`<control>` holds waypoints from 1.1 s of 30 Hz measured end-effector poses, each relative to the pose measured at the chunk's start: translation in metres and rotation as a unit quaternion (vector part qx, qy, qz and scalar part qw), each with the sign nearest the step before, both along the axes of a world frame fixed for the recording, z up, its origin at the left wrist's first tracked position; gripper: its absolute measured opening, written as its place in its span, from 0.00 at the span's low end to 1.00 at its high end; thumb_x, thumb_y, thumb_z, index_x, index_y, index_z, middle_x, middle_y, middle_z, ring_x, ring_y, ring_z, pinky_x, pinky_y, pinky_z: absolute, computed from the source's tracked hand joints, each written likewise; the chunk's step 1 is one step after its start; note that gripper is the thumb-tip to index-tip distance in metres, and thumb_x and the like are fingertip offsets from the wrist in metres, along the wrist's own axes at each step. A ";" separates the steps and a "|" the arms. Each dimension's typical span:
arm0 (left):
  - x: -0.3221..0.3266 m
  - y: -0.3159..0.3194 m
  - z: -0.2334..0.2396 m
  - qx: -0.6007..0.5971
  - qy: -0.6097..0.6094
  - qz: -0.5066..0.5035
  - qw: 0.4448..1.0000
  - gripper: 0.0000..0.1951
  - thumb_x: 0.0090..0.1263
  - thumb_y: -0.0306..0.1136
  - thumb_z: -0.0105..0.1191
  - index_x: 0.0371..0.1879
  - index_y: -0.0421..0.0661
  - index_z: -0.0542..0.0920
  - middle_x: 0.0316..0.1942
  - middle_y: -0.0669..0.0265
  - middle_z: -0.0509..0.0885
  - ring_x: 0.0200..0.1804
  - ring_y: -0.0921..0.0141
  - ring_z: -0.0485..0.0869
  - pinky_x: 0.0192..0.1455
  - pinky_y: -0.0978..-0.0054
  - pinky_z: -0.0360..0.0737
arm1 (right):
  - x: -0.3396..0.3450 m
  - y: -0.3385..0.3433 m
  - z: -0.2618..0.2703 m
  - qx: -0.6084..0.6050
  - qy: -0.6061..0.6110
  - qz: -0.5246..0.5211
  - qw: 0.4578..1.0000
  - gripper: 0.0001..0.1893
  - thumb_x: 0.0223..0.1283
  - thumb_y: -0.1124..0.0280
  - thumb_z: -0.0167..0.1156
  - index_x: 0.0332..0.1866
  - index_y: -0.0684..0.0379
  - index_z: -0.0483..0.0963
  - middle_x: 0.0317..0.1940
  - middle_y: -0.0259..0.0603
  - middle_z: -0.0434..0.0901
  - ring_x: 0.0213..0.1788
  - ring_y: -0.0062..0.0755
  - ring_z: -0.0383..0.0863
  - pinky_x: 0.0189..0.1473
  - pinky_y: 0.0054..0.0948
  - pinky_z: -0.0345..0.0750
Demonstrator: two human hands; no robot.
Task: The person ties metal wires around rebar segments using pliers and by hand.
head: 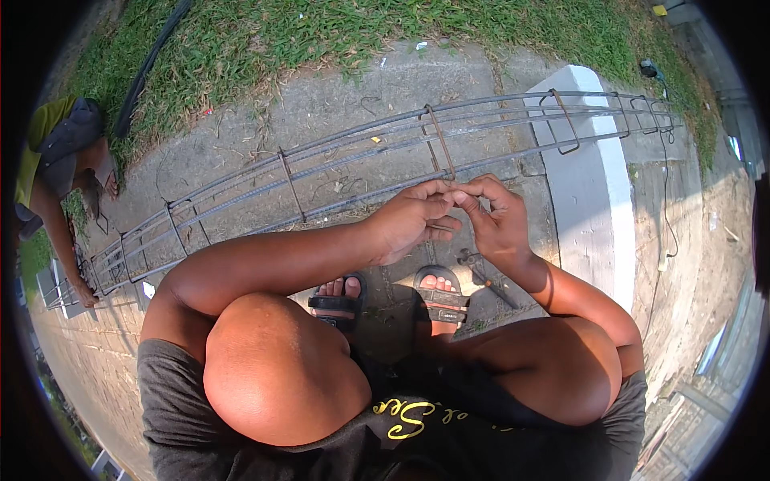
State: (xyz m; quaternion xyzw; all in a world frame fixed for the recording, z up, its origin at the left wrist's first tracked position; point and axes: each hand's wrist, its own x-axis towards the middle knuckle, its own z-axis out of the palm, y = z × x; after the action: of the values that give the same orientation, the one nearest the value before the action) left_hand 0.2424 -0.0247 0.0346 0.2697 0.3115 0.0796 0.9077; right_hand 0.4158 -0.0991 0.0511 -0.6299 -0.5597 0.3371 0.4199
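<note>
My left hand [412, 219] and my right hand [496, 213] meet fingertip to fingertip at the near lower corner of a steel stirrup [441, 142]. Thumb and forefinger of each are pinched together there; whatever thin thing may lie between them is too small to tell. The stirrup wraps around the long bars of a rebar cage [361, 157], which stretches from lower left to upper right before me. A tool with an orange mark, perhaps pliers [488, 281], lies on the concrete beside my right sandal.
Under the cage's right part stands a white-painted block [586, 198]. At the far left another person [66, 156] crouches, one hand at the cage's end. Grass [271, 48] borders the concrete slab [228, 138]. A dark cable [666, 198] runs along the right.
</note>
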 end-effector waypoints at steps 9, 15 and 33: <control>-0.001 0.000 -0.009 -0.046 -0.034 0.051 0.997 0.08 0.85 0.35 0.47 0.50 0.49 0.79 0.51 0.64 0.85 0.56 0.69 0.84 0.62 0.67 0.80 | 0.002 -0.004 0.000 0.096 -0.060 0.043 0.993 0.08 0.62 0.83 0.66 0.45 0.61 0.84 0.40 0.44 0.82 0.46 0.41 0.84 0.47 0.33 0.80; 0.002 0.000 -0.012 -0.013 0.010 0.045 0.999 0.10 0.86 0.38 0.46 0.49 0.48 0.80 0.50 0.63 0.86 0.50 0.70 0.85 0.56 0.71 0.81 | 0.009 -0.001 0.015 -0.077 -0.017 0.055 0.995 0.09 0.66 0.83 0.65 0.49 0.65 0.81 0.41 0.40 0.83 0.42 0.27 0.83 0.46 0.26 0.80; 0.009 0.002 -0.022 0.020 0.056 0.066 0.996 0.12 0.82 0.40 0.56 0.50 0.45 0.85 0.44 0.69 0.88 0.43 0.78 0.83 0.50 0.79 0.79 | 0.004 0.004 0.040 -0.303 0.206 -0.046 0.929 0.12 0.65 0.76 0.71 0.48 0.67 0.78 0.47 0.43 0.76 0.25 0.19 0.80 0.23 0.21 0.76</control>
State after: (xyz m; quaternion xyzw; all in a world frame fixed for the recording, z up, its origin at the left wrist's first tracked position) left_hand 0.2518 -0.0231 0.0131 0.2707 0.3772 0.1298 0.8761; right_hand 0.4200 -0.0948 0.0915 -0.6691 -0.3020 0.5935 0.3299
